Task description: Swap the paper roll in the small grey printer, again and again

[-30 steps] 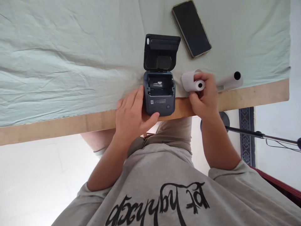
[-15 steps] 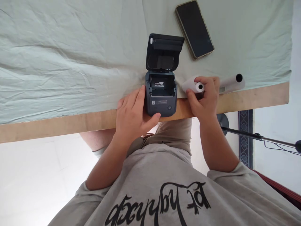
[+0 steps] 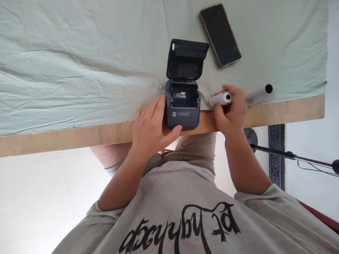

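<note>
A small dark printer [image 3: 182, 118] stands at the table's front edge with its black lid [image 3: 186, 60] raised and its paper bay bare inside. My left hand [image 3: 150, 125] lies along the printer's left side, fingers stretched out and thumb at its front corner. Right of the printer, my right hand [image 3: 231, 113] grips a small white paper roll [image 3: 221, 99] between thumb and fingers, its dark core hole showing. A second white roll [image 3: 259, 94] lies on the table just right of that hand.
A phone [image 3: 220, 35] in a case lies behind and to the right of the printer. Pale green cloth [image 3: 79, 63] covers the table, with a bare wooden front edge [image 3: 66, 138]. Below right, a metal pole [image 3: 278, 152] on a round base stands by a patterned strip.
The paper roll in my right hand has turned, and the fingers have shifted on it. My left hand stays against the printer; the view has moved slightly.
</note>
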Tool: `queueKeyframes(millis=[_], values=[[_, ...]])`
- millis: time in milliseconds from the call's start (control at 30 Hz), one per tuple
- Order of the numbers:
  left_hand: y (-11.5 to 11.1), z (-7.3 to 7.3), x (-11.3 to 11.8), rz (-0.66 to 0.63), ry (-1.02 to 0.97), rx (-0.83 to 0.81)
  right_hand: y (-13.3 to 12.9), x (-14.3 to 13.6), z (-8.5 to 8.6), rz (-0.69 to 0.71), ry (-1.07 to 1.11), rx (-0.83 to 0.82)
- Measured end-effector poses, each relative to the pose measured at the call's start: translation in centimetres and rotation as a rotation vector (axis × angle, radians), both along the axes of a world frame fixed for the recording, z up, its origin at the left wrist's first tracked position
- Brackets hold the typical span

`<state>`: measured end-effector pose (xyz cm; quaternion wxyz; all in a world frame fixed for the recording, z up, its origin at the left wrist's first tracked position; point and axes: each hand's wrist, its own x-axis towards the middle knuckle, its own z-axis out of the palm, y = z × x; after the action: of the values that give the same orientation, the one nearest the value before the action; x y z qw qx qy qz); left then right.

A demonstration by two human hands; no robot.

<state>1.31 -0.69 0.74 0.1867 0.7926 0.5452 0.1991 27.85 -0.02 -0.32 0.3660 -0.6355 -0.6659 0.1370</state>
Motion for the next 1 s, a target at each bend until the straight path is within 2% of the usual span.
queueKeyframes(millis=[67, 167, 233, 367, 467, 567, 667, 767, 867, 1000], values=[[0.00, 0.01, 0.02, 0.000, -0.003, -0.001, 0.00, 0.01, 0.02, 0.046, -0.060, 0.038], [0.02, 0.10, 0.03, 0.002, 0.000, -0.004, 0.02, -0.20, 0.28, 0.004, -0.156, 0.082], [0.03, 0.16, 0.02, -0.001, 0.003, -0.003, 0.00, -0.33, 0.37, -0.008, -0.142, 0.099], [0.05, 0.23, -0.01, -0.008, 0.008, 0.016, -0.07, -0.55, 0.42, 0.063, -0.148, 0.072], [0.06, 0.24, -0.04, -0.010, 0.012, 0.014, -0.10, -0.55, 0.31, 0.017, -0.200, 0.078], [0.06, 0.23, -0.04, -0.008, 0.008, -0.009, -0.20, -0.29, -0.08, -0.020, -0.156, 0.095], [0.04, 0.19, 0.02, -0.003, 0.001, -0.010, -0.28, -0.15, -0.31, 0.018, -0.086, 0.095], [0.01, 0.15, 0.09, 0.000, 0.018, 0.002, -0.17, -0.35, -0.05, 0.061, -0.134, 0.120], [-0.03, 0.12, 0.11, 0.002, 0.031, 0.009, -0.03, -0.39, 0.10, 0.030, -0.173, 0.148], [-0.07, 0.20, 0.10, 0.001, 0.032, 0.019, -0.04, 0.29, -0.39, 0.025, -0.114, 0.185]])
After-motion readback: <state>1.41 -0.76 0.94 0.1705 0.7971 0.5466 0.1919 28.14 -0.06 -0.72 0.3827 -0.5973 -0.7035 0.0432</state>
